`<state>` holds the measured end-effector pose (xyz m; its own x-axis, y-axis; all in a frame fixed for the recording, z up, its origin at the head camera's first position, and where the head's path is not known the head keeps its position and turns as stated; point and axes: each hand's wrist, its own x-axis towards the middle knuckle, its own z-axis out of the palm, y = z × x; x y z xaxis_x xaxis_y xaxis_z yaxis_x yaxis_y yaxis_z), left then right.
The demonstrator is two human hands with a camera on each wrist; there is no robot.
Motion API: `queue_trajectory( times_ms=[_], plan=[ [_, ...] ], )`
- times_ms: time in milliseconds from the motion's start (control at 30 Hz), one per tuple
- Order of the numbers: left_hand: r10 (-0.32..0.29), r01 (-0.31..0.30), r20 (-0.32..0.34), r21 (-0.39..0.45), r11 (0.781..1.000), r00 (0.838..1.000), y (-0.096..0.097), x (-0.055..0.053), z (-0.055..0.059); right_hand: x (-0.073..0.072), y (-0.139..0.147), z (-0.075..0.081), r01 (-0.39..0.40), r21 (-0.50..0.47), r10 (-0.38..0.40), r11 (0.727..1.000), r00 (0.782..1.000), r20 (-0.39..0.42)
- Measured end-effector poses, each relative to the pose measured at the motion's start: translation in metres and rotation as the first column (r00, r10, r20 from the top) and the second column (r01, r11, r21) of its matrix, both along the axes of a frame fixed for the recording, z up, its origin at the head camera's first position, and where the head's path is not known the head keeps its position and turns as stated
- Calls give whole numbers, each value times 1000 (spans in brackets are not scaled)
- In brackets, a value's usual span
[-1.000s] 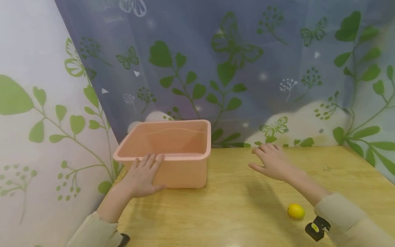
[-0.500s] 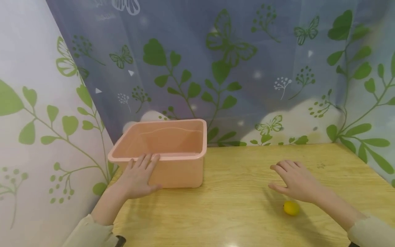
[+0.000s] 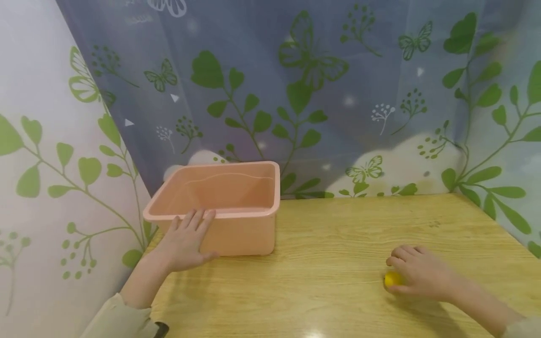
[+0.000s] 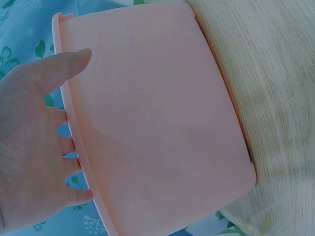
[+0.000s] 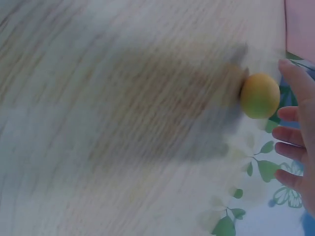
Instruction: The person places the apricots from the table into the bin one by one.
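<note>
A pink plastic tub (image 3: pixel 243 235) stands at the left of the wooden table. My left hand (image 3: pixel 182 246) rests with its fingers along the tub's front rim; in the left wrist view its thumb (image 4: pixel 69 64) lies straight at the outer side. To the right, a small yellow lemon (image 3: pixel 392 279) lies on the table. Over it reaches my right hand (image 3: pixel 428 274), partly covering it in the head view. The right wrist view shows the hand's fingers (image 5: pixel 290 135) apart and loosely bent beside the lemon, not wrapped round it.
Behind the table (image 3: pixel 329 234) hangs a blue curtain (image 3: pixel 262 28) printed with green leaves and butterflies. A pale printed sheet (image 3: pixel 38 94) borders the left side. The tub sits close to the back and left of the table.
My right hand has come down and to the right, from the back of the table to the lemon. The left hand stays at the tub's rim; the head view has shifted slightly.
</note>
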<state>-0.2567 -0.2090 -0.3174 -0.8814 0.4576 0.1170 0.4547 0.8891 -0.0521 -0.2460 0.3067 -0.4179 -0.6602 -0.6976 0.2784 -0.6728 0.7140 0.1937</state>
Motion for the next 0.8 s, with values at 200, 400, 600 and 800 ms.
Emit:
queue_trajectory(
  times_ms=[200,400,600,800],
  plan=[
    [2,-2,12,3,1000,1000,-1,0,1,-1,3,-8,-39,0,39,999,999,-9],
    [5,-5,6,4,1000,1000,-2,-1,1,-2,5,-10,-78,-26,77,997,996,-40],
    [8,-8,10,4,1000,1000,-2,-1,1,-1,4,-9,-64,-9,64,998,998,-2],
    [3,-3,24,13,1000,1000,-2,0,3,-4,0,-8,-83,-3,83,997,997,2]
  ],
)
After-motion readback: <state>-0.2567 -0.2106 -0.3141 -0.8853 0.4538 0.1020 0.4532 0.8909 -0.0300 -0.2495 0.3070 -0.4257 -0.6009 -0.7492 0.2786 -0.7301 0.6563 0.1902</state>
